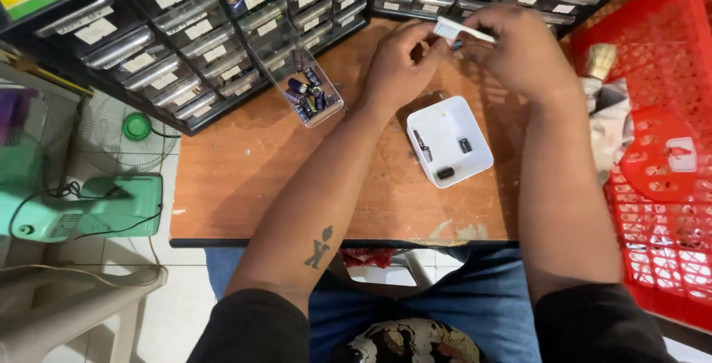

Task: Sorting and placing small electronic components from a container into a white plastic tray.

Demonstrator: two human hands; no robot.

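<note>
Above the small white square plastic tray (pixel 475 172), the right hand (pixel 519 55) grips a white toothbrush (pixel 461 31), seemingly brushing a small part pinched in the left hand (pixel 400 63); finer pressure suits next.

Whatever your left hand (pixel 400 63) pinches is too small to tell | your right hand (pixel 519 51) hides the brush (pixel 461 31) handle's far end | red basket (pixel 653 148) right of it runs off frame | drawer cabinet (pixel 185 37) beyond your hands is cut by the top edge
</note>
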